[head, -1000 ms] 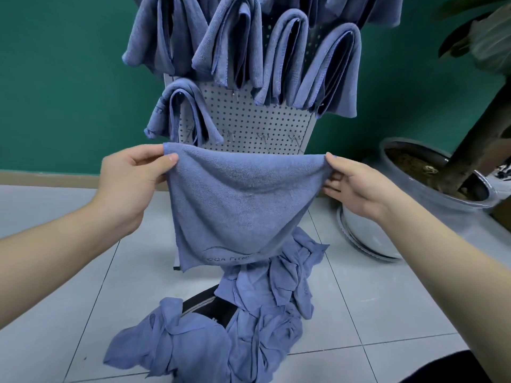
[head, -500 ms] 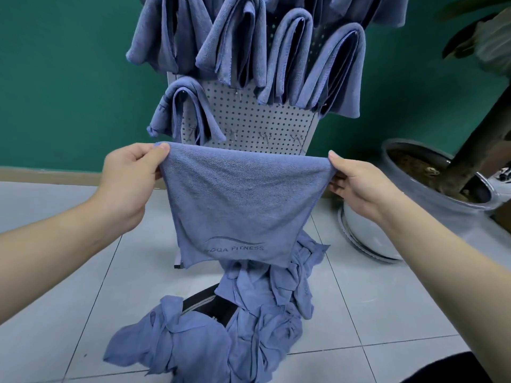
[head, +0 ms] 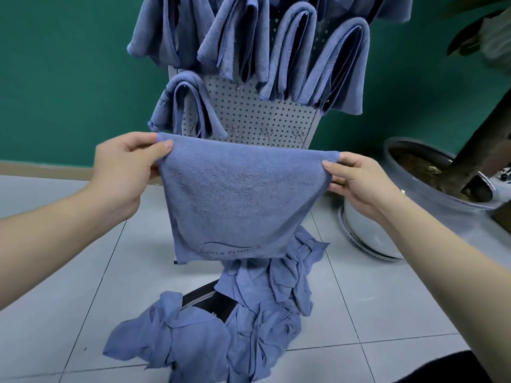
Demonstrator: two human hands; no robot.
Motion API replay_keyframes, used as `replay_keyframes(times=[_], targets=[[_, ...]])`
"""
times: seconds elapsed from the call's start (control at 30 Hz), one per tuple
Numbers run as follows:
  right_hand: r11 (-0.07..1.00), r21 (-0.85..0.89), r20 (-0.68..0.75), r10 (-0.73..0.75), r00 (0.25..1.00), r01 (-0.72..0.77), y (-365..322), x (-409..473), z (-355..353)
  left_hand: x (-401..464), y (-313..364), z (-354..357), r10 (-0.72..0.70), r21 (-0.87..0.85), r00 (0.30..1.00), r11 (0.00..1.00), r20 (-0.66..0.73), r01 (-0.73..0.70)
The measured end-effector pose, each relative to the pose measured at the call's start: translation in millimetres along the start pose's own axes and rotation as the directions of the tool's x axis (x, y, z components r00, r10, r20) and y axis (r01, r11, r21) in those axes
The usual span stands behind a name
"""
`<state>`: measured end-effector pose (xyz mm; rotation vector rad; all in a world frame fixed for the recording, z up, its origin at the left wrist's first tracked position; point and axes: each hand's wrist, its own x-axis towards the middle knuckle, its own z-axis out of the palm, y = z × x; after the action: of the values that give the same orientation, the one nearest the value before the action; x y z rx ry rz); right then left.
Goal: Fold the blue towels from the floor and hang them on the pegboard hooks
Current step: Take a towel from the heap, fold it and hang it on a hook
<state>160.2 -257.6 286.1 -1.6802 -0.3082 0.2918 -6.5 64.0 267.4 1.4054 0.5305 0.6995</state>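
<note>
Blue towel hangs between left hand and right hand, each grip pinching a top corner.

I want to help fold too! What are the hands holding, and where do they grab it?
A blue towel. The left hand pinches its top left corner, the right hand its top right corner.

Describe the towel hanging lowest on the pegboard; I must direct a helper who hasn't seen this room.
Find the grey pegboard against the green wall. Most folded blue towels crowd its top; the lowest towel hangs alone at the left edge, with bare hooks to its right.
</note>
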Motion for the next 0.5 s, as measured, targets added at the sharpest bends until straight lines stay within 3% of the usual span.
replay_keyframes(times=[0.13,0.2,0.33,0.5], targets=[[1.000,-0.026,-0.103,-0.002,0.995,-0.001,-0.1,1.3,3.0,5.5,-3.3,-4.4,-0.050,0.009,0.996,0.999,-0.070,0.051],[0.999,-0.018,-0.103,0.048,0.994,-0.050,3.1,3.2,2.3,10.1,-6.5,-7.8,-0.131,0.008,0.991,0.991,-0.031,0.132],[0.957,-0.102,0.032,0.275,0.961,-0.271,19.8,2.2,6.3,14.6,-20.7,-15.8,-0.349,0.163,0.929,0.930,0.120,0.329],[0.870,-0.177,0.044,0.474,0.879,-0.461,43.1,-7.6,31.5,7.8,-39.4,-18.6,-0.438,0.238,0.899,0.873,-0.004,0.426]])
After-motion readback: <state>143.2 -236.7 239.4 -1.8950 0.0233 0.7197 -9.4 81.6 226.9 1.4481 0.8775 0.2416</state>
